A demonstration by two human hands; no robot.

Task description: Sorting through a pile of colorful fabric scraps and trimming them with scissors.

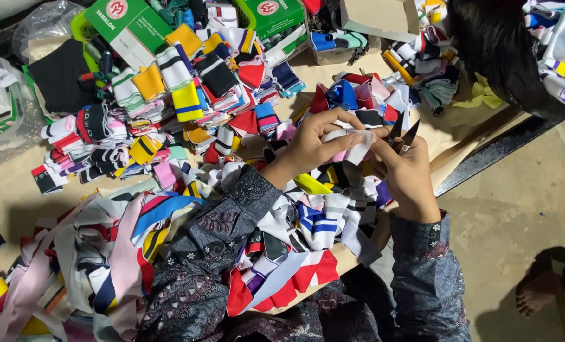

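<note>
My left hand (314, 142) pinches a small white strip of fabric (357, 144) above the table. My right hand (409, 174) grips a pair of small dark snips (401, 134), whose blades point up beside the strip's right end. Both forearms wear dark patterned sleeves (225, 221). Under the hands lies a loose heap of multicoloured fabric strips (308, 218).
Folded striped knit bands are stacked in rows at the back (168, 82). Green cardboard boxes (130, 25) and plastic bags (3, 107) stand at the far left. Another person's dark hair (504, 50) shows at top right, and a bare foot (539, 291) on the concrete floor at lower right.
</note>
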